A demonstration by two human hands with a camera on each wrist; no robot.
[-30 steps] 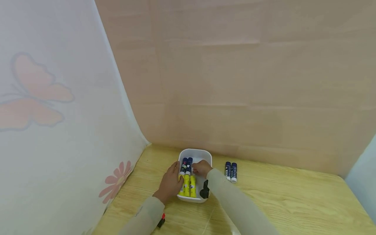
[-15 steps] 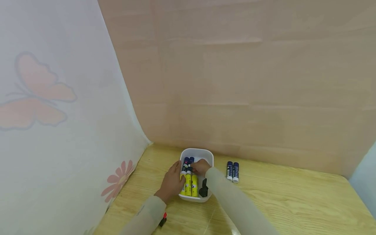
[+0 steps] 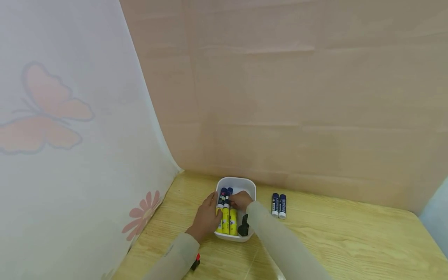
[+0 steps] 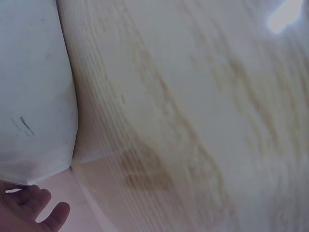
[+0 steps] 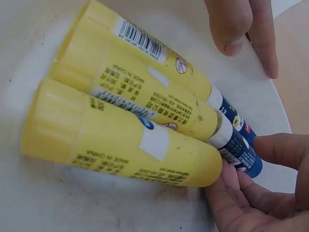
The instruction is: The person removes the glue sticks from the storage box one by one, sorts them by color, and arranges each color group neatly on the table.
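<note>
A white plastic bin holds three yellow glue sticks side by side. Two dark blue glue sticks with white ends lie beyond them, in line with the yellow ones. My left hand holds the bin's left wall, thumb inside and the other fingers along the outside. Reaching in from the right, my right hand pinches the nearer blue glue stick between thumb and fingers. The other blue glue stick lies against it, next to the left wall.
To the bin's right, two more blue glue sticks lie together on the wooden table. A brown paper-like backdrop rises close behind the bin. A white sheet with butterfly and flower prints hangs at the left.
My right fingers have gone from beside the blue glue sticks to holding the nearer one. My left hand stays on the bin wall. The whole scene shifts slightly right in the head view.
</note>
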